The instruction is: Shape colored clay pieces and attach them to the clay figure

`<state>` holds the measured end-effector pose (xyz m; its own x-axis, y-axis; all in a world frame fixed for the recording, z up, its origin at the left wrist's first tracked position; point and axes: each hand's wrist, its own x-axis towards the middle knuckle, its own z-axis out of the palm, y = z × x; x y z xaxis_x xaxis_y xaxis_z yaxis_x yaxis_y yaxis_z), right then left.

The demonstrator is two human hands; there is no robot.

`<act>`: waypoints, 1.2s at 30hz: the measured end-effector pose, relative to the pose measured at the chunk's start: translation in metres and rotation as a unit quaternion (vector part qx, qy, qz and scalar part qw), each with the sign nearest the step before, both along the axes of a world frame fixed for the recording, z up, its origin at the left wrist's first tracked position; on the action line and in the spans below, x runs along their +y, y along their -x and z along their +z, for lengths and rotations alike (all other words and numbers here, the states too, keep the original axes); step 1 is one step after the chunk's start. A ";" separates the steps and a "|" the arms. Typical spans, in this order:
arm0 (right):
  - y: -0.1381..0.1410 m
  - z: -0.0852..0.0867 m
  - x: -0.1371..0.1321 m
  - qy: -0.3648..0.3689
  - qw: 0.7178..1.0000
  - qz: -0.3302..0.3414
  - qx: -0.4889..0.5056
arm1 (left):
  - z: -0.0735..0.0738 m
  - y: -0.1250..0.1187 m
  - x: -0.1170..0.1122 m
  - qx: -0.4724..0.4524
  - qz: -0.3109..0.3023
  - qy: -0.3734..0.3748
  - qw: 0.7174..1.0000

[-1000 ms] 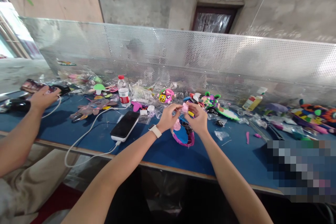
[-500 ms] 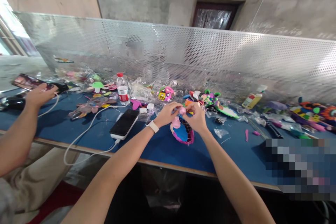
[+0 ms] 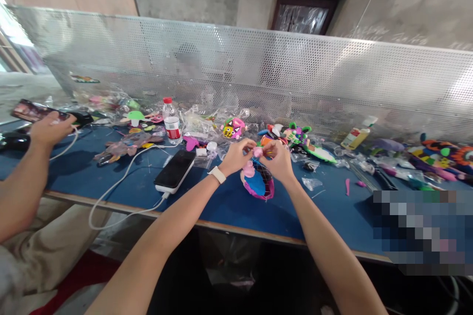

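Between the fingertips of both my hands is a small lump of soft pink clay. My left hand, with a pale band on its wrist, pinches the lump from the left. From the right, my right hand pinches it with thumb and fingers. Just below them a half-covered craft piece lies on the blue table. It has a blue area, a magenta rim and a dark part crossed by a grid of lines. More pink clay sits on its upper left.
A phone on a white power bank lies left of my hands, its cable curling over the table edge. Behind stand a water bottle and colourful clay masks. Another person's hand holds a phone at far left. A perforated metal screen backs the table.
My fingertips have shifted slightly on the pink clay, and the fingers of my left hand look more spread. The camera view has tilted down a little. The craft piece stays in place.
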<state>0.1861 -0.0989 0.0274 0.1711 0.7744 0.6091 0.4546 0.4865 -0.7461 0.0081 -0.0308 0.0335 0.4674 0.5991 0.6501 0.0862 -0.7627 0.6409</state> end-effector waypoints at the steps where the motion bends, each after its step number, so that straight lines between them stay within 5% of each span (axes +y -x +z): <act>1: -0.002 -0.001 0.001 0.004 1.000 0.013 0.008 | -0.001 -0.001 0.001 -0.009 -0.006 0.007 1.000; 7: -0.015 -0.003 0.006 0.020 0.996 0.089 -0.003 | -0.004 0.002 0.006 -0.025 -0.080 0.090 0.992; 11: -0.017 -0.002 0.004 0.021 0.993 0.109 -0.027 | -0.002 0.005 0.008 -0.018 -0.171 0.185 0.968; 18: -0.020 0.000 0.002 0.040 0.986 0.160 0.005 | 0.006 0.009 0.004 0.004 -0.235 0.282 0.930; 28: -0.015 0.011 -0.002 0.043 0.978 0.189 0.074 | 0.011 0.003 -0.001 -0.034 -0.180 0.185 0.966; 36: -0.022 0.016 -0.005 0.023 0.988 0.149 0.020 | 0.012 0.002 -0.008 -0.057 -0.136 0.108 0.983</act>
<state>0.2078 -0.1039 0.0436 -0.0445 0.8206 0.5697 0.2655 0.5595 -0.7852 0.0058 -0.0390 0.0458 0.5603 0.5915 0.5798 -0.1848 -0.5931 0.7836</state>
